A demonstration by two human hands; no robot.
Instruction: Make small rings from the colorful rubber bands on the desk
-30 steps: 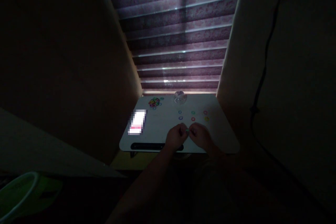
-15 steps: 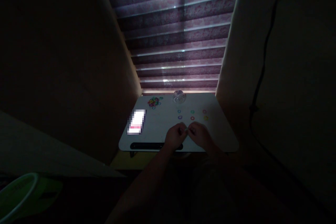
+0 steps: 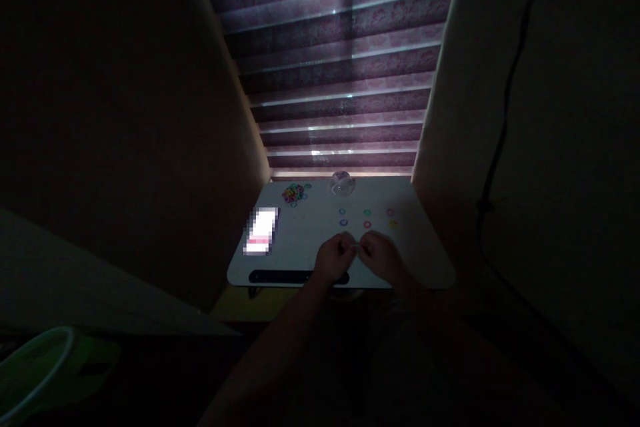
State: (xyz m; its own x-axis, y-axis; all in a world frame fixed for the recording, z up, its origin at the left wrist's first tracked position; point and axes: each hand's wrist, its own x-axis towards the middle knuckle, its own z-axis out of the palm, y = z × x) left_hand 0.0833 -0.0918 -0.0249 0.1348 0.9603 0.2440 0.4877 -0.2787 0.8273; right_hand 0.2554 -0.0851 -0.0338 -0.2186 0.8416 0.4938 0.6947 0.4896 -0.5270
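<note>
Head view, dim. Your left hand (image 3: 334,259) and right hand (image 3: 381,256) met fingertip to fingertip over the white table (image 3: 310,247). Both pinched one small pale rubber band (image 3: 356,247), probably to keep it taut between them. Single coloured rubber rings (image 3: 367,223) lay just beyond in spaced rows, seemingly sorted. A mixed heap of coloured bands (image 3: 293,194) sat well apart.

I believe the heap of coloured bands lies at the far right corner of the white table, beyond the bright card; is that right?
Not quite: the heap of coloured bands lies at the far left of the white table, beyond the bright card, not at the far right. The head view shows it; the right part holds only a few single rings.
</note>
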